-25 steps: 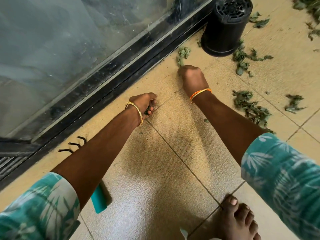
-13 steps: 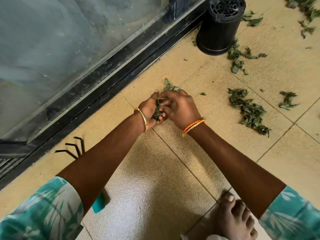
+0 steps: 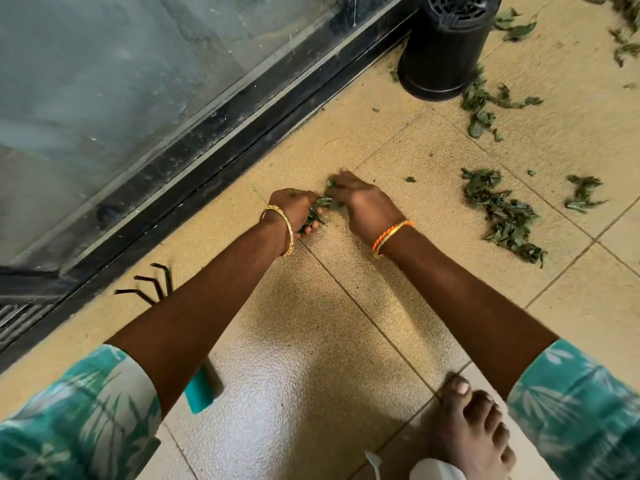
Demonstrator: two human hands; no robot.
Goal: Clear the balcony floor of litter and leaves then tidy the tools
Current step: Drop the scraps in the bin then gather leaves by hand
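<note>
My left hand (image 3: 294, 207) is curled around a bunch of green leaves (image 3: 320, 207) just above the beige tiled floor. My right hand (image 3: 363, 206) touches it from the right, its fingertips pinching leaves at the top of the bunch. More wilted leaves lie in a pile (image 3: 502, 213) to the right, a smaller clump (image 3: 583, 197) beyond it, and a scatter (image 3: 485, 105) beside the pot. A hand rake with black tines (image 3: 152, 282) and a teal handle (image 3: 199, 393) lies on the floor under my left forearm.
A black upturned plastic pot (image 3: 446, 43) stands against the sliding glass door's dark track (image 3: 194, 168). More leaves (image 3: 623, 26) lie at the top right. My bare foot (image 3: 474, 431) and a white object (image 3: 433, 471) are at the bottom right.
A second ago my right hand reached for leaves near the door track while the left waited curled. It brought them back; both hands now meet over the bunch, lower to the floor.
</note>
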